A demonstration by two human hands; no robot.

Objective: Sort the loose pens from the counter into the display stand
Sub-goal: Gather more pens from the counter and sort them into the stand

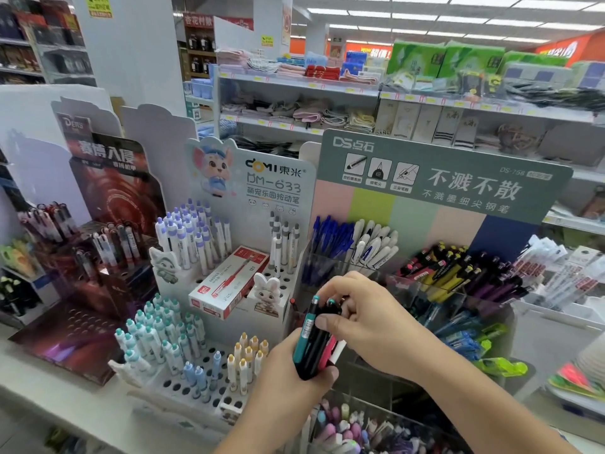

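Observation:
A bundle of loose pens (pixel 312 339), teal, black, pink and white, stands upright in my left hand (pixel 288 378), which grips it from below. My right hand (pixel 366 322) reaches over from the right, and its fingers pinch the tops of the black pens in the bundle. Both hands hover in front of the clear acrylic display stand (pixel 422 290) with the grey-green header card. Its compartments hold blue pens (pixel 327 237), white pens (pixel 373 244) and dark pens with yellow and pink clips (pixel 458 273).
To the left is a white perforated pen stand (pixel 209 385) with teal, purple and yellow-capped pens, and a red-and-white pen box (pixel 229 280) lies on it. A dark red pen display (pixel 98 257) stands further left. A clear bin of pastel pens (pixel 347 427) sits below my hands.

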